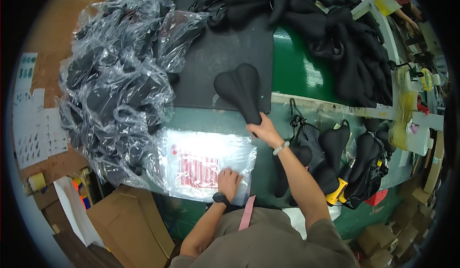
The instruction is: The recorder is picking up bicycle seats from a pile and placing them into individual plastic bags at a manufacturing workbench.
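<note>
In my right hand is a black bicycle saddle, gripped by its narrow nose. Its wide end points away from me, over a black mat. A stack of clear plastic bags with red print lies flat in front of me, to the left. My left hand rests on the right part of this stack, fingers slightly bent and touching the top bag. The undersides of those fingers are hidden.
Saddles in clear plastic are heaped at left. More black saddles pile up at the far side. At right lie several saddles, black cords and a yellow-handled tool. A cardboard box stands at lower left.
</note>
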The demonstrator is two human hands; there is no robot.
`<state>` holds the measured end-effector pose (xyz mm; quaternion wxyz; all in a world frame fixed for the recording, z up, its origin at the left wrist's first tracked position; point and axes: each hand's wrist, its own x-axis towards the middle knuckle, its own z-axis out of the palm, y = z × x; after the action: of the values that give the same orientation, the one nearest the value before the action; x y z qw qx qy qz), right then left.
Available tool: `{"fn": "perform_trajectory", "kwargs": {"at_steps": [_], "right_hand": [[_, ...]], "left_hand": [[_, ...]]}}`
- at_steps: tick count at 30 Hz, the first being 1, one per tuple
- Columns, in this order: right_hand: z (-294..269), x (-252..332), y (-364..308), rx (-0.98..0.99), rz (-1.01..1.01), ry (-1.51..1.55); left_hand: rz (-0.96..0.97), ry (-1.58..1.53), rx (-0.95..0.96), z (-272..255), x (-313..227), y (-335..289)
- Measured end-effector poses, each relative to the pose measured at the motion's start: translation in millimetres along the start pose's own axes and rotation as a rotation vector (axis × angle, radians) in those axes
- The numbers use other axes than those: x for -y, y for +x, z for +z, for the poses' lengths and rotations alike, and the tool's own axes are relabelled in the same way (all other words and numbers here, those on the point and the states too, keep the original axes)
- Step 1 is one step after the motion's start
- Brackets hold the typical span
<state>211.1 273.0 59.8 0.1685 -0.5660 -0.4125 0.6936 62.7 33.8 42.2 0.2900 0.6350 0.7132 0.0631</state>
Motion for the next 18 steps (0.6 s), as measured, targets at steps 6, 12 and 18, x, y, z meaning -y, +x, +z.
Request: {"fn": "perform_trajectory", "kwargs": {"at_steps": [6,12,18], "right_hand": [[20,-27,-46,0.123,0.161,0.377],[10,3,-75,0.006,0.057,0.329],[-6,-55,-151,-0.026,0.031,0.211]], "left_hand": [[0.035,-0.209,0.037,5,19,-16],[0.065,-0.103,-0.036,10,-2,-13],[0.048,-0.207,-0.054,19,14,-12]]}}
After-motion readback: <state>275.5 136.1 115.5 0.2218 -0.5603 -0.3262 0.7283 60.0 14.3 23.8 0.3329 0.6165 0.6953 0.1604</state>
